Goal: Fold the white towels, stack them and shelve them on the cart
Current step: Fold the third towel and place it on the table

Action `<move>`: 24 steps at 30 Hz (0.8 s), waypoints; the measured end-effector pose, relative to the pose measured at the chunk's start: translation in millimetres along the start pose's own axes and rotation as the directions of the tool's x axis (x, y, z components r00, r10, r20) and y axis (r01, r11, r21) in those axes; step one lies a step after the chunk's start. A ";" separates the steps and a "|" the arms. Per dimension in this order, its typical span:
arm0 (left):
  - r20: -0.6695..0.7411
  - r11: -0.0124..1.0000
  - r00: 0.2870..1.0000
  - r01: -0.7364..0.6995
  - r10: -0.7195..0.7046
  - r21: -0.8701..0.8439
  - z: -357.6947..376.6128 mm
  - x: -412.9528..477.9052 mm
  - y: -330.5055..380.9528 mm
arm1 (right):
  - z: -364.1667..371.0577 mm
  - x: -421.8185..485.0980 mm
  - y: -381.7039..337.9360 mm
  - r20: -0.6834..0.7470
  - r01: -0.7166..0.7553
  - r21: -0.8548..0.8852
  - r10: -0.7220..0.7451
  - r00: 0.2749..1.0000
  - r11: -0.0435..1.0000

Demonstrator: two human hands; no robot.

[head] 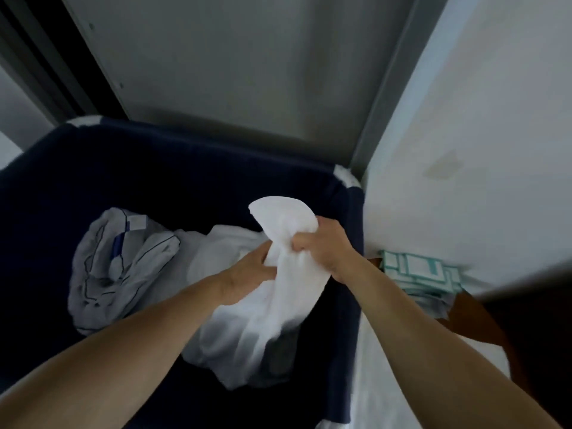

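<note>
A white towel point(284, 224) is bunched up above a dark blue fabric laundry bin point(161, 168). My right hand point(325, 243) grips the towel near its top, fingers curled round a fold. My left hand point(247, 270) reaches into the hanging cloth lower down, and its fingertips are hidden by the towel. More white laundry point(235, 329) lies in the bin under the towel.
A crumpled white sheet with dark blue piping point(120, 267) lies in the bin's left part. Right of the bin stand a white wall point(479, 119) and a stack of teal-and-white packets point(421, 270) on a brown surface. A grey panel point(247, 63) rises behind.
</note>
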State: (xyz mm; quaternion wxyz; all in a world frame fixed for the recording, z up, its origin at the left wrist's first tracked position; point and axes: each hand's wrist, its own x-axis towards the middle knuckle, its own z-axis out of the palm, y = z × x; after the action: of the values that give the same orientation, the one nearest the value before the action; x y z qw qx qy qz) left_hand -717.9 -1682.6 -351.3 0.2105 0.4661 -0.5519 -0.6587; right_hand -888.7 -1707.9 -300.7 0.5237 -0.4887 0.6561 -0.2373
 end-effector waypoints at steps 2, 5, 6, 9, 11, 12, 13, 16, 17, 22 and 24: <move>-0.059 0.996 0.996 -0.069 0.073 0.064 18.9 -10.6 18.1 | -19.8 -17.8 -2.6 -0.057 0.042 0.016 -0.041 0.998 0.999; 0.021 0.992 1.000 -0.003 0.006 -0.125 48.8 -23.5 49.7 | -48.2 -37.1 -5.7 -0.131 0.102 0.028 -0.097 0.987 0.994; 0.024 0.996 1.000 -0.011 0.013 -0.084 57.7 -25.7 58.2 | -56.6 -42.2 -7.3 -0.150 0.118 0.019 -0.114 0.982 0.993; -0.184 0.997 0.980 -0.065 0.071 0.039 83.8 -24.4 90.5 | -87.0 -64.6 -12.3 -0.229 0.199 0.002 -0.193 0.954 0.980; -0.250 0.994 0.962 -0.103 0.107 0.029 98.5 -26.8 120.5 | -111.0 -80.5 -15.2 -0.285 0.264 -0.009 -0.255 0.924 0.965; -0.274 0.992 0.954 -0.123 0.123 0.018 106.1 -29.2 138.6 | -122.9 -90.4 -16.1 -0.296 0.308 0.014 -0.291 0.910 0.951; -0.305 0.990 0.943 -0.143 0.136 -0.003 112.6 -31.3 157.0 | -134.1 -100.2 -14.7 -0.287 0.356 0.059 -0.326 0.901 0.932; -0.390 0.970 0.911 -0.203 0.138 -0.131 133.2 -33.7 210.5 | -156.6 -131.9 -1.4 -0.186 0.507 0.181 -0.477 0.859 0.843; -0.415 0.960 0.900 -0.219 0.130 -0.174 139.8 -32.5 227.3 | -159.2 -140.1 5.7 -0.148 0.538 0.192 -0.518 0.843 0.821; -0.471 0.887 0.871 -0.322 0.140 -0.331 177.5 -26.7 295.3 | -159.2 -171.6 28.1 -0.126 0.571 0.164 -0.557 0.821 0.804; -0.464 0.867 0.868 -0.361 0.177 -0.344 195.8 -26.4 317.3 | -165.8 -178.7 27.4 -0.265 0.586 0.157 -0.537 0.801 0.795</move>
State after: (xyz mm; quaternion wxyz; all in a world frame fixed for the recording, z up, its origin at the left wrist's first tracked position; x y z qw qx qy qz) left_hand -946.2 -1653.6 -56.9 0.5107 0.4558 -0.3999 -0.6095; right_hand -1056.6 -1570.8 -185.7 0.4112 -0.5703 0.4989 -0.5068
